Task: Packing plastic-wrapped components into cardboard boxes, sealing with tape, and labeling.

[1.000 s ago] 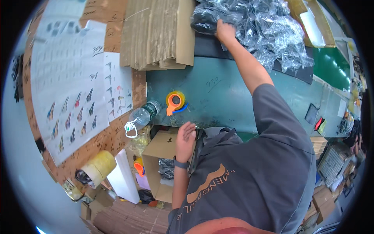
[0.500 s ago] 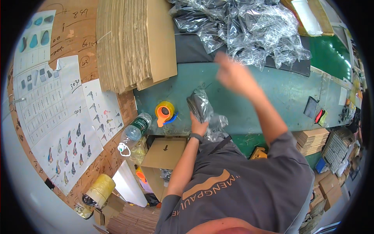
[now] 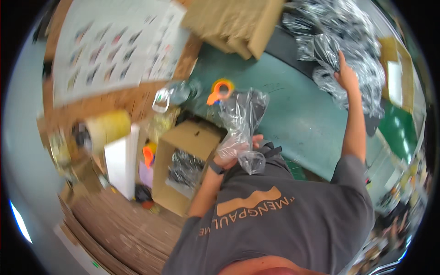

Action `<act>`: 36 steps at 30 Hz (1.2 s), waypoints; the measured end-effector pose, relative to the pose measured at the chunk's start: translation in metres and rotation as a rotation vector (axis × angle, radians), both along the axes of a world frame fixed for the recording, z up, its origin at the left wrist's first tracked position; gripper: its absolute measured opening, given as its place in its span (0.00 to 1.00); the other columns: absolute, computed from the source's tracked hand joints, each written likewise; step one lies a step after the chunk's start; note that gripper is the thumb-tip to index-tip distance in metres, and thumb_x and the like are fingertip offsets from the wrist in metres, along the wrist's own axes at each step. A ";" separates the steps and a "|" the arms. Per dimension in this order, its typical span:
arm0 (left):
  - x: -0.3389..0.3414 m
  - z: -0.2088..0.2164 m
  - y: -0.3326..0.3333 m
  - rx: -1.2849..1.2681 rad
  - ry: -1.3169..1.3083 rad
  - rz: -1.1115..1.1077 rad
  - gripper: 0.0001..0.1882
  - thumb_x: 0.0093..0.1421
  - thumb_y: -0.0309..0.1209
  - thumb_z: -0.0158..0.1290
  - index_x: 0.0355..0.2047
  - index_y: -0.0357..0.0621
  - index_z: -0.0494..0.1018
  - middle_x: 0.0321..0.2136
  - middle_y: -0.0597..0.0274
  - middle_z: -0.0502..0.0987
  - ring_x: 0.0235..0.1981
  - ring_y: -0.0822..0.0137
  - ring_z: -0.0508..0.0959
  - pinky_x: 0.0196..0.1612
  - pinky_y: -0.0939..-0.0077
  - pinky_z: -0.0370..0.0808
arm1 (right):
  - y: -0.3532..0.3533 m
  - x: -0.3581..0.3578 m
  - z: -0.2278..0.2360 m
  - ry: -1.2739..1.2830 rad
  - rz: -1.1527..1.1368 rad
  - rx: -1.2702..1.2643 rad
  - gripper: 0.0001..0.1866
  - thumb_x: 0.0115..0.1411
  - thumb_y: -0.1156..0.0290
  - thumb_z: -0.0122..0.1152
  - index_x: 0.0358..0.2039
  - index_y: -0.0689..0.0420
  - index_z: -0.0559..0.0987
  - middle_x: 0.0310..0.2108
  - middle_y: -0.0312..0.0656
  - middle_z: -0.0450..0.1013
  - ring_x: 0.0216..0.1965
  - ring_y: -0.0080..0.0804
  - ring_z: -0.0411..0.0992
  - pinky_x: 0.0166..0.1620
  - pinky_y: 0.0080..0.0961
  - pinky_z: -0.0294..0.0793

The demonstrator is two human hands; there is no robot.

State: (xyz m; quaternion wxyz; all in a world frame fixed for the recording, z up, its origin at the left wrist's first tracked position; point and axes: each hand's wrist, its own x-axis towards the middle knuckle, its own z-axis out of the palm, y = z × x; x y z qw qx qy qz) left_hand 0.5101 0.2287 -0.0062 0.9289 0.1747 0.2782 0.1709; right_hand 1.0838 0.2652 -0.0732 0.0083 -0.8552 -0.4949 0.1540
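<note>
My left hand point(image 3: 233, 150) is closed around a dark item in a clear plastic bag point(image 3: 247, 107), close to my body at the table's near edge. Loose film covers part of the fingers, and the item's exact kind is hidden by the wrapping. Reaching far to the right, my right hand point(image 3: 347, 77) has hold of another bagged dark item point(image 3: 324, 49) at the edge of the pile. Its index finger lies stretched along that bag, with some blur. A heap of clear-bagged dark items point(image 3: 353, 27) spreads behind and around it.
An orange tape dispenser point(image 3: 222, 90) and a plastic bottle point(image 3: 181, 91) lie on the green table point(image 3: 293, 114). Stacked cardboard point(image 3: 233, 23) stands at the back. Below the table's left end, an open cardboard box point(image 3: 190, 133) holds dark bagged items. A shallow carton point(image 3: 389, 50) sits far right.
The view has turned and shifted. My right hand has moved to the right onto the pile and taken hold of a bagged item. The left hand's bagged item has come nearer the open box.
</note>
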 end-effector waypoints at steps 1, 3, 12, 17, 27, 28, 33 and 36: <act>-0.008 0.005 -0.001 0.022 0.006 -0.009 0.30 0.70 0.28 0.60 0.69 0.41 0.64 0.69 0.44 0.69 0.54 0.58 0.81 0.53 0.61 0.85 | -0.007 -0.047 0.007 0.205 -0.025 0.167 0.48 0.64 0.67 0.66 0.80 0.41 0.51 0.56 0.66 0.77 0.51 0.70 0.78 0.54 0.53 0.79; -0.035 -0.007 -0.010 -0.267 -0.149 0.141 0.32 0.66 0.24 0.63 0.69 0.42 0.64 0.70 0.47 0.69 0.54 0.59 0.82 0.52 0.61 0.86 | -0.004 -0.159 0.026 0.350 0.090 0.508 0.36 0.72 0.61 0.63 0.77 0.53 0.63 0.67 0.59 0.72 0.61 0.51 0.77 0.59 0.39 0.75; -0.101 -0.005 -0.065 -0.012 0.041 0.779 0.26 0.78 0.33 0.49 0.73 0.46 0.60 0.63 0.61 0.74 0.61 0.67 0.76 0.64 0.70 0.74 | -0.082 -0.541 0.149 0.782 0.500 0.370 0.35 0.66 0.74 0.66 0.74 0.48 0.70 0.39 0.61 0.73 0.35 0.63 0.76 0.39 0.46 0.78; -0.174 0.007 -0.092 0.022 -0.062 0.813 0.28 0.81 0.48 0.35 0.71 0.45 0.64 0.64 0.57 0.75 0.61 0.62 0.78 0.65 0.64 0.76 | -0.097 -0.603 0.165 0.675 0.699 0.291 0.42 0.68 0.69 0.64 0.79 0.56 0.55 0.60 0.62 0.68 0.48 0.56 0.75 0.52 0.43 0.76; -0.366 -0.037 -0.227 0.459 0.617 0.555 0.22 0.71 0.29 0.60 0.62 0.36 0.68 0.56 0.52 0.78 0.58 0.65 0.78 0.61 0.67 0.77 | -0.062 -0.794 0.027 1.558 -0.031 -0.883 0.22 0.66 0.67 0.71 0.57 0.64 0.78 0.46 0.47 0.83 0.44 0.35 0.83 0.47 0.36 0.85; -0.380 -0.039 -0.247 0.452 0.700 0.608 0.22 0.71 0.28 0.60 0.62 0.37 0.68 0.56 0.52 0.78 0.58 0.65 0.78 0.62 0.67 0.76 | -0.060 -0.813 0.003 1.507 -0.061 -0.949 0.20 0.65 0.68 0.72 0.54 0.64 0.80 0.43 0.47 0.84 0.43 0.38 0.84 0.48 0.40 0.86; -0.412 -0.026 -0.313 0.411 1.010 0.799 0.27 0.69 0.30 0.62 0.65 0.37 0.67 0.57 0.47 0.80 0.60 0.57 0.80 0.62 0.62 0.77 | -0.050 -0.818 -0.147 1.476 -0.216 -0.964 0.21 0.65 0.70 0.71 0.58 0.59 0.79 0.50 0.46 0.82 0.47 0.48 0.82 0.52 0.52 0.84; -0.416 -0.020 -0.329 0.340 1.006 0.853 0.29 0.69 0.30 0.62 0.66 0.37 0.66 0.58 0.47 0.80 0.61 0.55 0.80 0.62 0.62 0.76 | -0.026 -0.772 -0.237 1.454 -0.536 -0.872 0.23 0.63 0.73 0.70 0.59 0.58 0.79 0.54 0.49 0.80 0.52 0.51 0.79 0.59 0.55 0.79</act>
